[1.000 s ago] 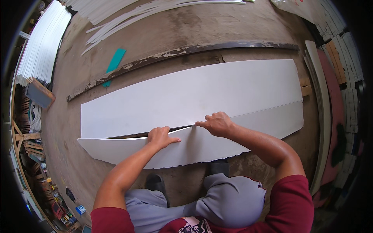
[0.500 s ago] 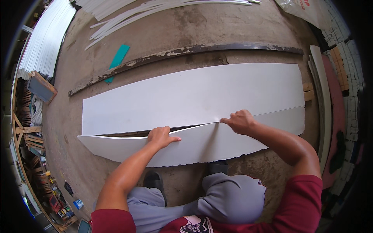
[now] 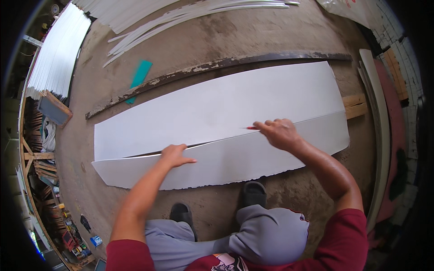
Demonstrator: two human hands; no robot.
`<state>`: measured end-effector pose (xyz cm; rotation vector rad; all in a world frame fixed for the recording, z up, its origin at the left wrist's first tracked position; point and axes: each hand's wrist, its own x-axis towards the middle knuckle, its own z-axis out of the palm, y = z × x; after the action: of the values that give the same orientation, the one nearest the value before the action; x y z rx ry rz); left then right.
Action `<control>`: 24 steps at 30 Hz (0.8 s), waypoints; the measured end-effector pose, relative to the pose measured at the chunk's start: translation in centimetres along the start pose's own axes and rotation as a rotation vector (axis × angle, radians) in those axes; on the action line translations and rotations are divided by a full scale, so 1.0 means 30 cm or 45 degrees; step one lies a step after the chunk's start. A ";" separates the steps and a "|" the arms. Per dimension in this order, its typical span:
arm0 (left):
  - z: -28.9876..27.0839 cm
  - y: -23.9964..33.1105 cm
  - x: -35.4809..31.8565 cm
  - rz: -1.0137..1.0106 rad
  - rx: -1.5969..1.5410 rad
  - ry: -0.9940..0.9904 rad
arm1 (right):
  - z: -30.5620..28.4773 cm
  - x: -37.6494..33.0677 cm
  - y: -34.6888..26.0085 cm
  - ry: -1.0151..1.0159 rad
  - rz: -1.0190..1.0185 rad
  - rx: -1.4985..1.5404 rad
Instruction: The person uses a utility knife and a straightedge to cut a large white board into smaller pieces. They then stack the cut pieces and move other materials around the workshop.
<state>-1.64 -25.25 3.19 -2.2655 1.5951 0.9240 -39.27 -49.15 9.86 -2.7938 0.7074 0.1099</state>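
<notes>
A large white board (image 3: 226, 101) lies on the floor in front of me, divided lengthwise by a slit that gapes toward the left. The near strip (image 3: 212, 165) has a ragged front edge. My left hand (image 3: 174, 156) rests on this strip with its fingers curled over the slit edge and its thumb stuck out to the right. To the right, my right hand (image 3: 281, 134) is closed round a small red utility knife (image 3: 251, 128). Its thin tip points left, just above the far part of the board near the slit. Most of the handle is hidden in the fist.
Beyond the board lies a long worn metal bar (image 3: 217, 61) across a teal strip (image 3: 141, 74). Narrow white strips (image 3: 199, 17) are farther off. Wooden blocks (image 3: 355, 106) poke out at the right, near leaning panels (image 3: 377, 135). My sandalled feet (image 3: 254, 193) stand by the ragged edge.
The gap in the slit has narrowed as the near strip sank flatter. My right hand has lifted off the slit, bringing the knife into sight. My left hand moved slightly left.
</notes>
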 end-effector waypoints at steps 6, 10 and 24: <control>0.033 0.296 0.091 -0.122 0.107 0.059 | 0.098 0.107 -0.118 -0.119 -0.134 0.033; 0.095 0.332 0.033 -0.126 0.156 0.212 | 0.081 0.138 -0.152 -0.242 -0.180 0.003; 0.101 0.327 0.043 -0.133 0.059 0.270 | 0.130 0.175 -0.076 -0.483 -0.305 -0.300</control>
<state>-11.36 -28.47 1.74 -2.4563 1.5428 0.6330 -33.59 -48.58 5.90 -2.9221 0.2814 0.6948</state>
